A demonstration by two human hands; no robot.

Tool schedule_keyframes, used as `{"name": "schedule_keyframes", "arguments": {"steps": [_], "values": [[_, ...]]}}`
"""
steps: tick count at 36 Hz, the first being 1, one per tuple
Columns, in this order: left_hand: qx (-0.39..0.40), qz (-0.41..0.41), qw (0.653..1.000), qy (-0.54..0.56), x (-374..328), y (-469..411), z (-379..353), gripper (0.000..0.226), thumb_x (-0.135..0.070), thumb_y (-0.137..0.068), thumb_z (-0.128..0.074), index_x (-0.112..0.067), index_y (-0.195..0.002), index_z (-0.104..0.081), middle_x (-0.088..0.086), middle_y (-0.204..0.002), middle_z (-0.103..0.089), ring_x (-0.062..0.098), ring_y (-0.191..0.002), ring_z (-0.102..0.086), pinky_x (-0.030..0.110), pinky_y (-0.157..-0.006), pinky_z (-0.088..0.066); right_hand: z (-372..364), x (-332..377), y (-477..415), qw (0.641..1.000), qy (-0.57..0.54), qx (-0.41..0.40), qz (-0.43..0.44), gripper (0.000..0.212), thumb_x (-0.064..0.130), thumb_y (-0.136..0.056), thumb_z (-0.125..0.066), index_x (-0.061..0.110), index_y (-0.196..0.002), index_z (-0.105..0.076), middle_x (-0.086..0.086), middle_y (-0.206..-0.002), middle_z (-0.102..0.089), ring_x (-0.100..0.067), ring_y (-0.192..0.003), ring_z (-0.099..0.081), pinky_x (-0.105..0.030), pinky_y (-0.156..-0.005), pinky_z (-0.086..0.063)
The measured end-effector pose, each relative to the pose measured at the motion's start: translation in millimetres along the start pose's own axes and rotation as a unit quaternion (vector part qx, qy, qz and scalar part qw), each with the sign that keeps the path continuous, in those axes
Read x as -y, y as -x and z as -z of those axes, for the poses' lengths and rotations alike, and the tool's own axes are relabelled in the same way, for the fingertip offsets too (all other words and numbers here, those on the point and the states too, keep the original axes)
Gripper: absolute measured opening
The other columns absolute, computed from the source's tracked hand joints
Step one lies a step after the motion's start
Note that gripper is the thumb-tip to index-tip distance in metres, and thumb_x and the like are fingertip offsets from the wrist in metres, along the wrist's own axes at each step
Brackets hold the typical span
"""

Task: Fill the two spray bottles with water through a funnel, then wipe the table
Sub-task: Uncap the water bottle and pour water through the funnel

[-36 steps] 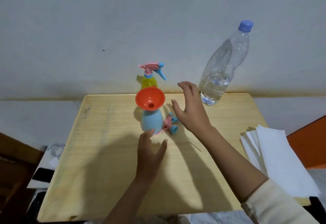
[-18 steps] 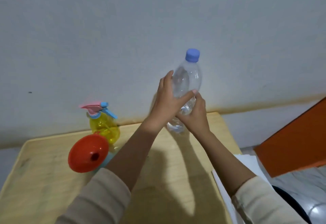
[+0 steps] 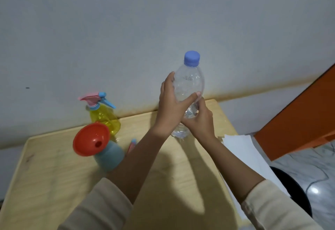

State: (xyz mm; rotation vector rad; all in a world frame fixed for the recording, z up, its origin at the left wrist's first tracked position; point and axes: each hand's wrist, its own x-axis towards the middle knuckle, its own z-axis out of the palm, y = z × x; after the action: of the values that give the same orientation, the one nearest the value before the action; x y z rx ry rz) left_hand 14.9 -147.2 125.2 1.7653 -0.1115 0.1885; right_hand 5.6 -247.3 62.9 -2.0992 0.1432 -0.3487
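A clear plastic water bottle with a blue cap stands upright at the back of the wooden table. My left hand wraps its middle, and my right hand grips it lower down. An orange funnel sits in the neck of the light blue spray bottle on the left. Behind it stands the yellow spray bottle with its pink and blue trigger head on. A loose pink and blue trigger head lies beside the blue bottle, mostly hidden by my left arm.
A stack of white paper towels lies on the table's right edge. An orange panel and a dark round object stand to the right, over a marbled floor. A pale wall runs right behind the table.
A second ago both hands hovered open near the blue spray bottle. They have since reached right and taken hold of the water bottle, and the view has swung right.
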Motion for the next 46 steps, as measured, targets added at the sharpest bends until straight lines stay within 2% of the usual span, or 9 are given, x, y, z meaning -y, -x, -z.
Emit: {"name": "schedule_keyframes", "arguments": {"steps": [5, 10, 19, 22, 25, 31, 37, 42, 46], "values": [[0.012, 0.003, 1.0, 0.009, -7, 44, 4, 0.084, -0.029, -0.074, -0.079, -0.02, -0.142, -0.031, -0.002, -0.138, -0.04, 0.015, -0.127, -0.042, 0.035, -0.106, -0.039, 13, 2, 48, 1.0, 0.014, -0.013, -0.011, 0.07, 0.061, -0.049, -0.063, 0.019, -0.103, -0.047, 0.014, -0.075, -0.052, -0.013, -0.07, -0.053, -0.02, -0.056, -0.035], [0.017, -0.008, 1.0, 0.001, -9, 78, 9, 0.086, -0.028, -0.072, -0.081, -0.019, -0.142, -0.032, -0.002, -0.138, -0.041, 0.016, -0.127, -0.043, 0.037, -0.106, -0.039, 21, 4, 87, 1.0, 0.008, -0.015, -0.019, 0.069, 0.06, -0.048, -0.065, 0.017, -0.098, -0.045, 0.004, -0.082, -0.059, -0.019, -0.076, -0.058, -0.029, -0.06, -0.042], [0.099, -0.033, 0.993, -0.055, -21, 94, 28, 0.084, -0.034, -0.07, -0.081, -0.02, -0.136, -0.03, -0.002, -0.13, -0.036, 0.017, -0.126, -0.042, 0.031, -0.102, -0.04, 39, 23, 107, 0.997, -0.059, 0.036, -0.024, 0.087, 0.031, -0.062, -0.086, 0.018, -0.131, -0.034, 0.014, -0.118, -0.044, -0.008, -0.11, -0.048, -0.008, -0.074, -0.038], [0.098, -0.072, 0.988, -0.097, -35, 87, 37, 0.084, -0.036, -0.078, -0.074, -0.017, -0.143, -0.025, -0.002, -0.14, -0.027, 0.007, -0.128, -0.033, 0.019, -0.098, -0.03, 53, 38, 97, 0.991, -0.125, 0.041, -0.004, 0.106, 0.026, -0.059, -0.088, 0.022, -0.142, -0.022, 0.009, -0.137, -0.037, -0.007, -0.128, -0.039, -0.016, -0.099, -0.035], [0.102, -0.105, 0.989, -0.035, -57, 75, 42, 0.067, -0.034, -0.09, -0.061, -0.021, -0.146, -0.025, -0.004, -0.148, -0.03, 0.005, -0.134, -0.032, 0.022, -0.107, -0.028, 62, 54, 85, 0.987, -0.147, 0.054, 0.027, 0.11, 0.022, -0.06, -0.088, 0.025, -0.144, -0.018, 0.004, -0.148, -0.029, -0.01, -0.134, -0.033, -0.029, -0.107, -0.032], [0.215, -0.101, 0.97, -0.047, -78, 53, 43, 0.039, -0.026, -0.098, -0.048, -0.017, -0.137, -0.047, -0.003, -0.133, -0.055, 0.006, -0.122, -0.05, 0.02, -0.105, -0.036, 62, 57, 75, 0.992, -0.11, 0.056, 0.02, 0.094, 0.026, -0.059, -0.089, 0.024, -0.135, -0.032, 0.005, -0.132, -0.043, -0.011, -0.125, -0.042, -0.024, -0.098, -0.036], [0.148, -0.112, 0.982, -0.02, -74, 59, 38, 0.026, -0.019, -0.089, -0.062, -0.015, -0.115, -0.062, 0.001, -0.111, -0.064, 0.018, -0.1, -0.06, 0.028, -0.09, -0.046, 59, 52, 80, 0.991, -0.126, 0.05, 0.021, 0.092, 0.022, -0.061, -0.088, 0.023, -0.135, -0.032, 0.003, -0.134, -0.042, -0.009, -0.121, -0.042, -0.015, -0.091, -0.033], [0.075, -0.123, 0.989, -0.044, -75, 60, 25, 0.034, -0.028, -0.079, -0.074, -0.013, -0.1, -0.053, 0.002, -0.105, -0.056, 0.003, -0.085, -0.054, 0.009, -0.071, -0.042, 60, 54, 78, 0.991, -0.115, 0.058, 0.024, 0.09, 0.021, -0.062, -0.087, 0.022, -0.134, -0.033, 0.004, -0.132, -0.044, -0.009, -0.121, -0.044, -0.021, -0.094, -0.037], [0.035, -0.137, 0.987, -0.071, -74, 59, 23, 0.042, -0.034, -0.073, -0.079, -0.013, -0.092, -0.048, 0.004, -0.099, -0.055, 0.014, -0.083, -0.054, 0.022, -0.069, -0.044, 61, 55, 78, 0.99, -0.116, 0.076, 0.023, 0.09, 0.023, -0.061, -0.087, 0.025, -0.133, -0.033, 0.005, -0.131, -0.045, -0.009, -0.122, -0.044, -0.029, -0.099, -0.041]]}}
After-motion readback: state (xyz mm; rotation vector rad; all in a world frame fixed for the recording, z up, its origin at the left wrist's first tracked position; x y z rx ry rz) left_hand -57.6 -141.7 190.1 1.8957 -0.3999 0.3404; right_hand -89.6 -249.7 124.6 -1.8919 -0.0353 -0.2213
